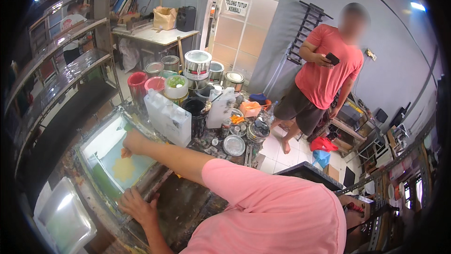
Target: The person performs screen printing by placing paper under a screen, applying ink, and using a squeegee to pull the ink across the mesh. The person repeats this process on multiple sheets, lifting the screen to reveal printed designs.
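A screen-printing frame [149, 131] lies at the lower left, its mesh pale with green areas and a yellowish patch [123, 169] in the middle. My right arm reaches across to the mesh, and my right hand [135, 143] is closed over it, fingers bent down. A small orange-brown piece [125, 152], perhaps a rag, shows under those fingers; its kind is unclear. Along the frame's near edge rests my left hand [139, 206], fingers spread, holding nothing. Beside the frame is a shiny pale tray-like panel [66, 216].
Paint cans [198, 63], white jugs [168, 117] and a dark bucket [195, 115] crowd the bench beyond the frame. Metal shelving [61, 47] stands left. A person [331, 66] in a red shirt stands at the right holding a phone [332, 58]. Another person [71, 31] is behind the shelving.
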Tool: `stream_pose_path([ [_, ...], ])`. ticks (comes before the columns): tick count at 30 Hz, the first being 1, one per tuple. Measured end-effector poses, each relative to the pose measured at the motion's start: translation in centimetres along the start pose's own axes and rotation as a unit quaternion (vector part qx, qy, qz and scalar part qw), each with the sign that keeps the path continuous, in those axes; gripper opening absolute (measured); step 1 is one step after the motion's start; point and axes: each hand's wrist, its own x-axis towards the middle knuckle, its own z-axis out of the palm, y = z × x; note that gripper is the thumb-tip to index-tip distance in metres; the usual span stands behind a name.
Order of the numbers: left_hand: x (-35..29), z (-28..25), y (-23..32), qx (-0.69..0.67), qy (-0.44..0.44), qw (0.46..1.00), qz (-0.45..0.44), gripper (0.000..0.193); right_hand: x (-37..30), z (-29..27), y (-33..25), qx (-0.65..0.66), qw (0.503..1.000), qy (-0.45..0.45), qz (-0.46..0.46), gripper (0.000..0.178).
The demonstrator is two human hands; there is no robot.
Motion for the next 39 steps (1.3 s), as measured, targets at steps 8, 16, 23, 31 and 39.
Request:
stream_pose_path([
  [8,-0.6,2.3,-1.9,-0.014,0.066,0.997,0.046,0.076,-0.1,-0.5,0.5,0.030,0.998,-0.042,-0.025,0.008],
  [16,-0.9,2.3,-3.2,-0.021,0.025,0.998,0.054,0.076,-4.1,-4.5,-0.7,0.155,0.980,-0.105,-0.066,0.039],
  [23,-0.8,1.4,-3.0,-0.046,0.078,0.994,0.068,0.067,-9.4,-9.7,-0.6,0.112,0.965,-0.066,-0.226,0.015],
  [31,-0.4,1.8,-2.5,-0.050,0.082,0.993,0.073,0.065,0.6,-3.4,2.3,0.104,0.991,0.053,-0.064,0.014],
  [39,-0.8,2.2,-3.1,-0.054,0.082,0.993,0.063,0.064,-7.4,-9.7,-0.4,0.117,0.968,-0.144,-0.170,0.012],
])
